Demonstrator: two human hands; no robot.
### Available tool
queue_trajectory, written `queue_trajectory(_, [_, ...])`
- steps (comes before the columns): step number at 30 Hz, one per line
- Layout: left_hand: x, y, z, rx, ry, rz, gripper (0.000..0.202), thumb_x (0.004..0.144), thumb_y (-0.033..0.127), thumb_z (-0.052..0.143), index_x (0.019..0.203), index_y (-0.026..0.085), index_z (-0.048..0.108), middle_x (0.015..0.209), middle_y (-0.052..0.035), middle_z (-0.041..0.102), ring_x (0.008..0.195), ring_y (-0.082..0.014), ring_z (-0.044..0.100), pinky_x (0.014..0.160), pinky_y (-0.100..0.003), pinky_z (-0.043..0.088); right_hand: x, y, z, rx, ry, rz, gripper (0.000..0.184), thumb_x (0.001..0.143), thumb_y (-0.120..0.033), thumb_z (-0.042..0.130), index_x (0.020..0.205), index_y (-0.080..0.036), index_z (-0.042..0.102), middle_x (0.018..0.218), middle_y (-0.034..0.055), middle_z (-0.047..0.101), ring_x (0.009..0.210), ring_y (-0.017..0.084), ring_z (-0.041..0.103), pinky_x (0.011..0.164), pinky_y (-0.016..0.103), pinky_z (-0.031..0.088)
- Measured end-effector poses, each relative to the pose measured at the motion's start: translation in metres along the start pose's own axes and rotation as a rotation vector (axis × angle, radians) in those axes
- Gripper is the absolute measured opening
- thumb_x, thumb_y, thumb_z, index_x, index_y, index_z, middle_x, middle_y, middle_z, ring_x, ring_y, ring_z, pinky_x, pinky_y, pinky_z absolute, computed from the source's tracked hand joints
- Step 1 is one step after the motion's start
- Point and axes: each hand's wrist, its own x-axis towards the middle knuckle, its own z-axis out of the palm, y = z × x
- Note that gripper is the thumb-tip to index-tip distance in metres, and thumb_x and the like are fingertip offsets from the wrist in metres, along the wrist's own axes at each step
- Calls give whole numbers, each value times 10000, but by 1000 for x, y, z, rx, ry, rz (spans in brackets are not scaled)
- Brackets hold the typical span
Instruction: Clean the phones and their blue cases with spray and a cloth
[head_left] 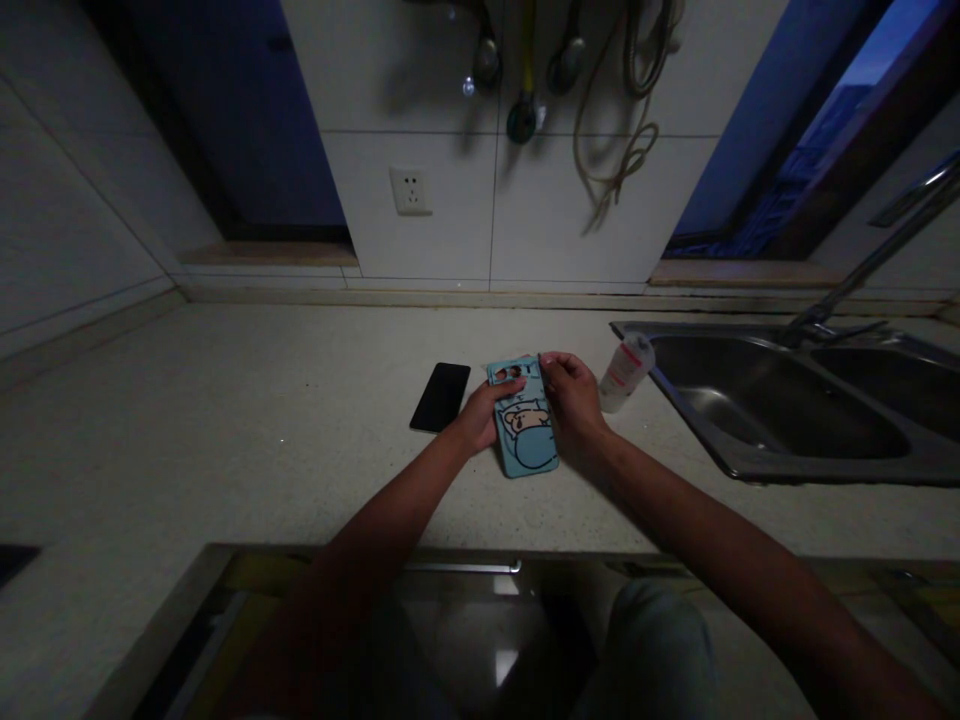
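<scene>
A light blue phone case (525, 440) with a cartoon animal printed on it lies on the pale countertop (262, 430). My left hand (480, 412) presses on its left edge, thumb near the camera cutout. My right hand (571, 395) pinches the case's upper right corner. Left of the case a black phone (440, 397) lies flat, screen dark, touched by neither hand.
A small white bottle (625, 372) with a red label leans at the rim of a steel double sink (787, 400) on the right, under a tap (862, 270). A wall socket (411, 190), hanging utensils and a cord (622, 120) are on the tiled wall behind.
</scene>
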Motion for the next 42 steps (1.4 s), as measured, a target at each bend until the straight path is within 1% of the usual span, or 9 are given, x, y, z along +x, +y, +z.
queue_trajectory(4, [-3, 0, 1, -16, -36, -51, 396, 818, 55, 623, 1204, 133, 660, 1051, -132, 773, 999, -291, 745, 996, -495, 544, 5, -3, -5, -200, 102, -279, 292, 787, -414, 735, 972, -222, 614, 835, 1, 669, 751, 155, 635, 636, 271, 544])
queue_trajectory(8, [-3, -1, 1, -29, -29, -125, 269, 879, 93, 580, 1127, 115, 679, 988, -145, 776, 974, -294, 750, 963, -501, 559, 4, -9, -10, -360, 26, -558, 322, 882, -360, 669, 1171, -238, 595, 1108, 69, 692, 1017, 208, 669, 878, 380, 578])
queue_trajectory(11, [-2, 0, 1, -74, 15, -174, 248, 960, 294, 556, 1045, 107, 695, 929, -149, 772, 955, -298, 752, 930, -477, 576, 1, -8, -14, -629, -240, -708, 328, 941, -255, 563, 1264, -239, 618, 1233, 101, 690, 1127, 234, 659, 988, 445, 553])
queue_trajectory(16, [0, 2, 0, -158, 128, -96, 582, 956, 639, 461, 1021, 118, 713, 936, -153, 767, 965, -295, 747, 920, -436, 579, -4, 1, -15, -873, -745, -896, 484, 894, -80, 481, 1317, -255, 637, 1394, 80, 643, 1353, 222, 555, 1135, 484, 470])
queue_trajectory(22, [4, 5, -10, -122, 162, -152, 851, 902, 787, 335, 1100, 52, 716, 944, -230, 759, 911, -326, 749, 863, -444, 587, -8, -2, -13, -868, -961, -1019, 392, 917, -90, 493, 1257, -174, 670, 1363, 135, 660, 1363, 233, 547, 1127, 432, 483])
queue_trajectory(27, [5, 12, -11, -116, 205, -71, 815, 946, 734, 282, 1153, 61, 693, 902, -198, 766, 782, -282, 750, 779, -413, 600, -17, -9, -13, -731, -1123, -980, 341, 924, -125, 506, 1206, -191, 686, 1186, 87, 758, 1163, 186, 697, 1000, 322, 567])
queue_trajectory(30, [4, 14, -7, -127, 200, -84, 812, 950, 727, 280, 1148, 57, 694, 882, -193, 764, 780, -284, 750, 767, -409, 601, -19, -13, -12, -686, -1034, -964, 309, 931, -173, 518, 1172, -216, 707, 1138, 74, 773, 1078, 195, 733, 944, 344, 592])
queue_trajectory(37, [0, 13, -4, -152, 60, -146, 771, 956, 708, 289, 1193, 91, 686, 964, -201, 764, 878, -317, 752, 822, -480, 588, -1, -31, -19, -694, -219, -857, 343, 899, -179, 539, 1161, -288, 732, 1219, 56, 743, 1159, 258, 690, 1024, 529, 543])
queue_trajectory(42, [-2, 13, -1, -147, 45, -175, 793, 950, 724, 270, 1201, 91, 678, 982, -207, 762, 912, -324, 749, 835, -485, 583, 3, -24, -21, -690, -129, -830, 334, 927, -217, 540, 1192, -302, 725, 1254, 46, 727, 1205, 255, 663, 1069, 532, 512])
